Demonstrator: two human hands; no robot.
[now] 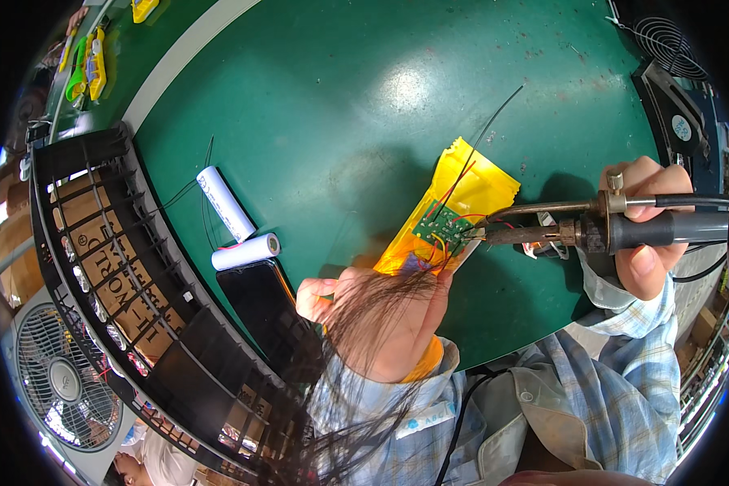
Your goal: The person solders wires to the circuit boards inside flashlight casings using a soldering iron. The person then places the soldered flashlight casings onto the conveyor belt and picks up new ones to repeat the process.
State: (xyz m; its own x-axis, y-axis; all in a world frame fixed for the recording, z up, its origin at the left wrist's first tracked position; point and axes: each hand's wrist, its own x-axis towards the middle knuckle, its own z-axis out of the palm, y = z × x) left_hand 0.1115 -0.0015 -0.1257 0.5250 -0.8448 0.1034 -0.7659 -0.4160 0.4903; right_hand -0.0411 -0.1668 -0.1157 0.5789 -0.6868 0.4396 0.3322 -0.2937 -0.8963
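Observation:
My left hand (385,328) is closed around the lower end of a yellow plastic-wrapped piece (488,180), partly hidden by strands of dark hair. On that piece lies a small green circuit board (434,223) with thin red, yellow and black wires, one black wire sticking up past the wrap. A soldering iron (672,232) with a thin feed tube (547,207) clamped along it is gripped in my right hand (646,176). Its tip reaches the board's right edge among the wires; whether it touches is too small to tell. A small white and metal part (545,243) shows behind the iron.
Two pale cylindrical battery cells (225,204) with wires lie on the green bench (332,105) at left, by a black phone (255,304). A black slatted rack (158,251) borders the left side. Black equipment (679,109) with a coiled wire holder (668,44) stands far right.

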